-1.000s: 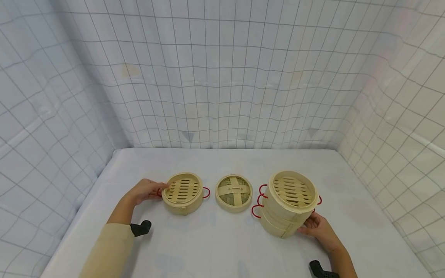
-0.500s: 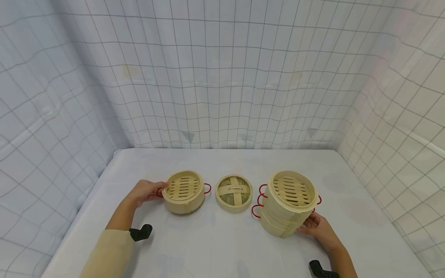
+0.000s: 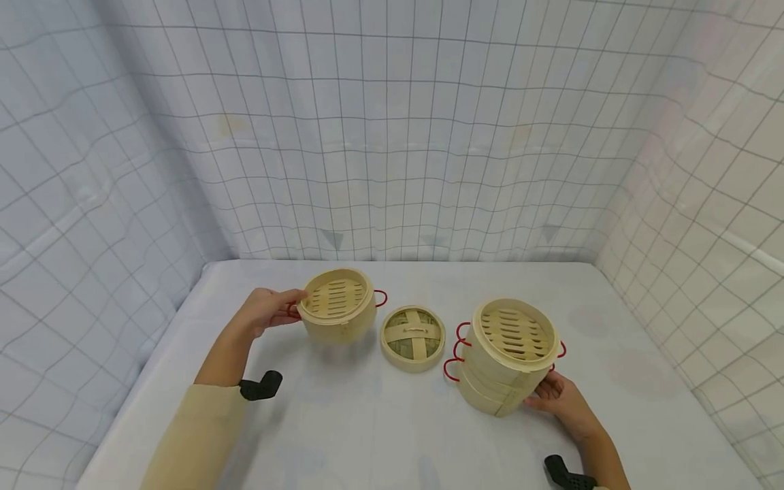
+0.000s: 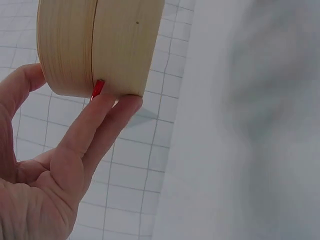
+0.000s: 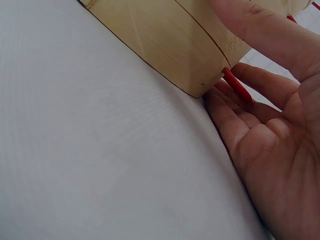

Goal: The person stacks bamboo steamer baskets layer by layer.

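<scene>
My left hand pinches a round bamboo steamer basket by its left side, thumb at the rim. In the left wrist view its fingers are at the wall around a red handle. The basket hangs above the table, its slatted floor showing from above. At the right my right hand holds the lower side of a stack of bamboo steamer baskets. In the right wrist view the thumb lies over the wall and the fingers reach behind a red handle.
Between the two hands a woven bamboo lid with crossed strips lies on the white table. Red handles stick out from the stack's left side. White gridded curtains enclose the back and both sides.
My left hand has lifted the steamer basket off the table, moving it up, away and slightly to the right. The right hand and the stack have stayed in place.
</scene>
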`<control>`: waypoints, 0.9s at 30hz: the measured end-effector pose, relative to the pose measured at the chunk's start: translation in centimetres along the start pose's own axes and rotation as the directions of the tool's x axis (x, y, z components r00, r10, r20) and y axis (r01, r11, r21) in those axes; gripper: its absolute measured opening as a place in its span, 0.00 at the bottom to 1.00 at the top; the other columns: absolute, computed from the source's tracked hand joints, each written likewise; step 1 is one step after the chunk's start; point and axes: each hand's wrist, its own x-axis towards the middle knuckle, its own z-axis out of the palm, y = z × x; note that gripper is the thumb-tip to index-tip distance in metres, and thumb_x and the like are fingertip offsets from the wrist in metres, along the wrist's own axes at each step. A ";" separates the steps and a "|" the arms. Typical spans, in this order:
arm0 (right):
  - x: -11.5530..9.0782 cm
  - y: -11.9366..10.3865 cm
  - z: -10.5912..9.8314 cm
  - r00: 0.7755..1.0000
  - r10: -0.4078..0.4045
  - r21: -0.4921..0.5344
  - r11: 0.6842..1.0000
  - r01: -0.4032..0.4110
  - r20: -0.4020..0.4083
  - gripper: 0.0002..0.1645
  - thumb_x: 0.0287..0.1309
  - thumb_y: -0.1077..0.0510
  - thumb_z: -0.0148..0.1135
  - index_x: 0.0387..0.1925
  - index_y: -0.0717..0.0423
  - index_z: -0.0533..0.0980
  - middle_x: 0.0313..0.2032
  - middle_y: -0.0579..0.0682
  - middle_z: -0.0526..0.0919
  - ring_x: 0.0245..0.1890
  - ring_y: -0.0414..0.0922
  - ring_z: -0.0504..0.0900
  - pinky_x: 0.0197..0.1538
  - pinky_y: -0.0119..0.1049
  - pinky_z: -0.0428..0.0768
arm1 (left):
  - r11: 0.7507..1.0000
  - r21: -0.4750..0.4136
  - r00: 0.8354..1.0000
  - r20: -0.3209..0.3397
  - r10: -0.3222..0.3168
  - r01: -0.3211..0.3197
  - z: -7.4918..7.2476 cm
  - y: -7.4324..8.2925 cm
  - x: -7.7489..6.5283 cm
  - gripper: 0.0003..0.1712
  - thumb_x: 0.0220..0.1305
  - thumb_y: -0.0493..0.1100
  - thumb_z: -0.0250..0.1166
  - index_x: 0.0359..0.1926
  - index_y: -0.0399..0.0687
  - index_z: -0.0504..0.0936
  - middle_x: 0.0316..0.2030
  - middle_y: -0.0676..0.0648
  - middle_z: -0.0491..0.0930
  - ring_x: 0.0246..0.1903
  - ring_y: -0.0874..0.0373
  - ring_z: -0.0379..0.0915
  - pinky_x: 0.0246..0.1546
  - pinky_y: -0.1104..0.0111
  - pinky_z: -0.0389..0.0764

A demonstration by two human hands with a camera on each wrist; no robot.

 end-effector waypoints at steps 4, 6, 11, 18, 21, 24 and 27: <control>0.0 0.2 -0.1 1.000 0.010 -0.008 1.000 -0.010 -0.009 0.45 0.40 0.76 0.67 0.59 0.81 0.54 0.50 0.41 0.74 0.51 0.31 0.72 0.52 0.25 0.69 | 1.000 0.004 1.000 -0.006 0.028 -0.028 1.4 1.4 0.3 0.22 0.58 0.48 0.65 0.38 0.29 0.75 0.23 0.47 0.80 0.26 0.57 0.81 0.33 0.69 0.79; -0.1 0.2 -0.1 1.000 0.020 -0.014 1.000 -0.020 -0.015 0.46 0.39 0.75 0.67 0.59 0.80 0.54 0.51 0.42 0.73 0.52 0.30 0.72 0.52 0.25 0.68 | 0.999 0.006 0.999 -0.006 0.045 -0.045 2.3 2.3 0.3 0.22 0.57 0.48 0.65 0.37 0.30 0.76 0.23 0.47 0.80 0.26 0.57 0.81 0.34 0.68 0.79; 0.0 0.3 -0.2 0.999 0.040 -0.038 0.998 -0.041 -0.023 0.48 0.39 0.74 0.69 0.61 0.78 0.54 0.53 0.44 0.71 0.52 0.29 0.71 0.52 0.25 0.68 | 0.997 0.021 0.997 0.010 0.074 -0.074 4.8 4.7 0.3 0.22 0.56 0.49 0.65 0.36 0.31 0.77 0.23 0.46 0.80 0.25 0.56 0.81 0.35 0.67 0.79; 0.0 0.2 -0.2 0.999 0.038 -0.040 0.998 -0.039 -0.016 0.48 0.39 0.73 0.69 0.61 0.79 0.54 0.55 0.48 0.70 0.52 0.29 0.71 0.52 0.26 0.68 | 0.991 0.067 0.992 0.055 0.109 -0.113 8.5 7.7 0.1 0.20 0.55 0.49 0.66 0.32 0.31 0.77 0.23 0.45 0.80 0.25 0.55 0.81 0.35 0.65 0.80; 0.1 0.1 -0.2 0.999 0.033 -0.034 0.999 -0.033 -0.010 0.48 0.39 0.74 0.68 0.61 0.79 0.54 0.55 0.48 0.70 0.52 0.30 0.71 0.53 0.26 0.68 | 0.989 0.059 0.988 0.081 0.129 -0.134 10.1 8.7 0.0 0.19 0.55 0.48 0.66 0.29 0.32 0.76 0.23 0.44 0.80 0.25 0.54 0.81 0.35 0.64 0.80; 0.1 -0.1 -0.1 1.000 0.021 -0.029 0.999 -0.021 -0.004 0.47 0.39 0.74 0.68 0.60 0.79 0.54 0.54 0.48 0.71 0.52 0.30 0.71 0.52 0.26 0.68 | 0.986 0.049 0.982 0.113 0.150 -0.157 11.6 9.4 -0.2 0.19 0.54 0.47 0.66 0.27 0.32 0.75 0.24 0.42 0.80 0.25 0.52 0.81 0.34 0.64 0.80; 0.1 -0.1 0.0 1.000 0.002 -0.017 1.000 -0.002 0.004 0.45 0.39 0.75 0.68 0.59 0.81 0.55 0.52 0.47 0.72 0.52 0.32 0.72 0.52 0.26 0.69 | 0.986 0.035 0.976 0.146 0.158 -0.165 13.2 10.0 -0.2 0.19 0.53 0.46 0.67 0.25 0.31 0.75 0.24 0.40 0.80 0.26 0.51 0.81 0.33 0.63 0.80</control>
